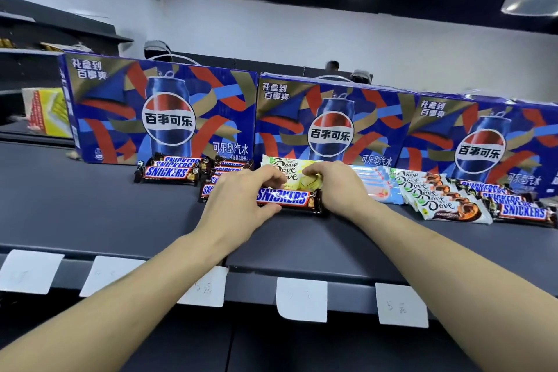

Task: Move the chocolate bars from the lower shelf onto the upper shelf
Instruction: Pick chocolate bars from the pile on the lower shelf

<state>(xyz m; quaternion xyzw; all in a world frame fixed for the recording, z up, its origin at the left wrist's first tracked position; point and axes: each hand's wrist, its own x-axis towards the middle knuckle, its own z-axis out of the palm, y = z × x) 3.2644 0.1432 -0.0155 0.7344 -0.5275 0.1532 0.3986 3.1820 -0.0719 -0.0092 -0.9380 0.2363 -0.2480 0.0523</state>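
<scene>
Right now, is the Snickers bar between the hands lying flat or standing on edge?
Flat: the Snickers bar lies logo-up on the shelf.

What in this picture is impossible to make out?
All in the head view:
- The lower shelf: out of frame below, so any bars left there are unseen.
- Price tags: the handwriting is too faint and small to read surely.
- Snickers stack: partly hidden by the left hand.
- Green Dove bars: the count is hidden by both hands' fingers; the right hand covers one end.
- Rightmost Pepsi box: cut off by the right edge.
</scene>
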